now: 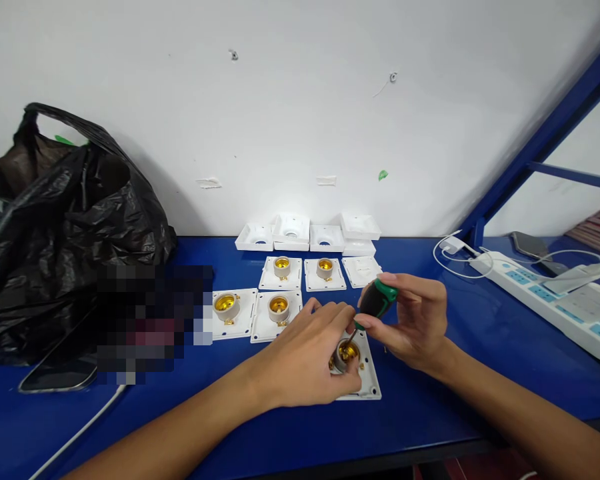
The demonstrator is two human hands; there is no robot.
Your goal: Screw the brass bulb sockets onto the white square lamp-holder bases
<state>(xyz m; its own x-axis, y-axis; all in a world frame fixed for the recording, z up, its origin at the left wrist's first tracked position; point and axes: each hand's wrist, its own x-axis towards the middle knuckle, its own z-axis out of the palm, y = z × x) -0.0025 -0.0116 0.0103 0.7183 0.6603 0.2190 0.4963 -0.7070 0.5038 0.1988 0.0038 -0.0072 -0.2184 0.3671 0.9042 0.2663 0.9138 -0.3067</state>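
Note:
My right hand (417, 320) grips a small screwdriver (377, 299) with a black and green handle. Its shaft slants down into the brass-lined cup of a lamp holder (347, 352), which sits on a square white plate (370, 383) near the table's front. My left hand (313, 353) is closed around this lamp holder, thumb at its near side, and covers part of the plate. Just behind stand more white plates with lamp holders, such as one lamp holder (279, 307) beside my left hand and another lamp holder (325, 268) farther back. A bare white plate (363, 271) lies behind my right hand.
White square covers (291, 230) line the wall, some stacked. On the left stand a black plastic bag (75, 220) and a phone (60, 363) with a white cable. A power strip (555, 297) with cords and another phone (530, 245) lie right, beside a blue frame (545, 140).

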